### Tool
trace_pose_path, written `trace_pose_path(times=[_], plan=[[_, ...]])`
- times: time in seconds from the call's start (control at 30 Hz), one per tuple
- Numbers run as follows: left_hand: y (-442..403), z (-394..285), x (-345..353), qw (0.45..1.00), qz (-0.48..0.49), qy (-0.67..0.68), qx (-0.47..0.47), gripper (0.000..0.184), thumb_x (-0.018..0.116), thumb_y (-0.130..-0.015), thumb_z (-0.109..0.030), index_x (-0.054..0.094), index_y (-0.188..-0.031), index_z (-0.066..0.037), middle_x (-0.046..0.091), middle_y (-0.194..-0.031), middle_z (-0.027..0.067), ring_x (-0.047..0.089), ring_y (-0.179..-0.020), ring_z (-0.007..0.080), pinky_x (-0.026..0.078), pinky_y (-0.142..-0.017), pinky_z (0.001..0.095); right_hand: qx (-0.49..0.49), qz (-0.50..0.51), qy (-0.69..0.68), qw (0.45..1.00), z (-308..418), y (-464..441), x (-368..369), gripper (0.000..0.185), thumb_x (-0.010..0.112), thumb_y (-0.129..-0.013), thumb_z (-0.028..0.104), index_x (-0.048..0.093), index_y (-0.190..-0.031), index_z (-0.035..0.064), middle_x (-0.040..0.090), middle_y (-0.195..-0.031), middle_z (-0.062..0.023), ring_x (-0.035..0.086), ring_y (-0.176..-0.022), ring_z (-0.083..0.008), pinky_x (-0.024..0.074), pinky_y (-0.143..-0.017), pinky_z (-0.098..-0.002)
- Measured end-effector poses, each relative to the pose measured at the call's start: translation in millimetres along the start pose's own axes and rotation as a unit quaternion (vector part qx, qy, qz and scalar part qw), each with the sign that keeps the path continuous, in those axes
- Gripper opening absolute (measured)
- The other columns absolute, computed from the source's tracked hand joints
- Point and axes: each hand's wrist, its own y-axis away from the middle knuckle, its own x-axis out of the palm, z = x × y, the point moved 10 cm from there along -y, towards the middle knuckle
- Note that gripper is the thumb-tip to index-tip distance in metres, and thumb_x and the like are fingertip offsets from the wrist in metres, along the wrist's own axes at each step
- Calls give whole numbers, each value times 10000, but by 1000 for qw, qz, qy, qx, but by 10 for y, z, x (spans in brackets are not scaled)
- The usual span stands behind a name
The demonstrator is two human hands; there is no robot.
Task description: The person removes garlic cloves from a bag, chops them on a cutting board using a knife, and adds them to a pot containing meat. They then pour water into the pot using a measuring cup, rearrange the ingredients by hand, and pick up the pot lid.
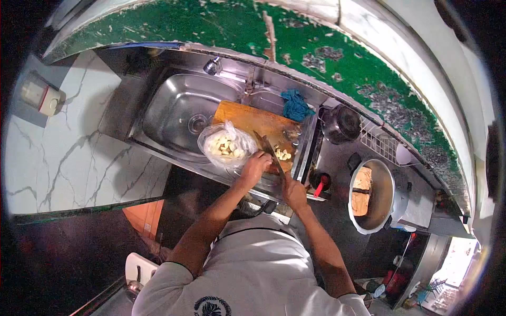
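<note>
The steel sink sits partly under the wooden cutting board. On the board's left part rests the plastic bag of pale peeled cloves, perhaps garlic. At the board's near edge, the right hand is clamped on the kitchen knife; the left hand curls beside the blade, its grip unclear. Chopped pieces lie on the board, right of the blade. Good cutting here likely means tucked fingertips, short strokes and a steady board.
</note>
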Motion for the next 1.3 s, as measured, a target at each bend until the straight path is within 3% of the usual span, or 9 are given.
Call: trace_pose_path(times=[0.17, 0.33, 0.47, 0.77, 0.97, 1.3], plan=[[93, 116, 51, 999, 7, -14, -30, 119, 661, -882, -97, 653, -987, -41, 622, -953, 157, 609, -900, 389, 504, -772, 466, 17, 44, 12, 999, 155, 106, -142, 247, 524, -927, 173, 494, -1131, 36, 665, -719, -250, 672, -682, -457, 532, -612, -561], [104, 168, 160, 999, 11, -35, 15, 100, 637, -872, -76, 651, -963, -37, 638, -969, 144, 620, -938, 367, 518, -794, 464, 2, 4, -36, 999, -76, -5, 151, 200, 544, -954, 180, 555, -1088, 32, 630, -652, -241, 641, -617, -464, 502, -559, -561], [84, 154, 60, 999, 12, -9, -31, 105, 643, -874, -106, 658, -961, -49, 642, -954, 131, 624, -943, 356, 517, -799, 455, 2, -8, -19, 1000, 42, -6, -23, 200, 542, -954, 172, 555, -1090, 25, 623, -645, -245, 640, -605, -456, 499, -551, -558], [125, 129, 51, 1000, -15, -19, -15, 97, 648, -871, -119, 657, -944, -56, 648, -926, 130, 631, -898, 351, 504, -795, 457, -14, -1, 2, 1000, 101, 16, 76, 293, 544, -933, 132, 536, -1200, 11, 627, -639, -239, 649, -613, -448, 508, -562, -563], [114, 115, -31, 999, -30, 11, -24, 76, 637, -873, -81, 655, -928, -33, 647, -901, 144, 632, -870, 368, 510, -758, 451, -8, 9, 1, 1000, 210, 43, -143, 289, 538, -927, 117, 536, -1194, 6, 637, -656, -232, 656, -621, -435, 508, -567, -554], [129, 153, 15, 998, -52, 31, -23, 90, 628, -874, -76, 682, -922, -23, 639, -833, 169, 628, -852, 381, 505, -752, 456, -8, 7, -2, 1000, 52, -5, 128, 348, 509, -955, 185, 496, -1261, 22, 635, -681, -261, 651, -672, -467, 506, -590, -580]])
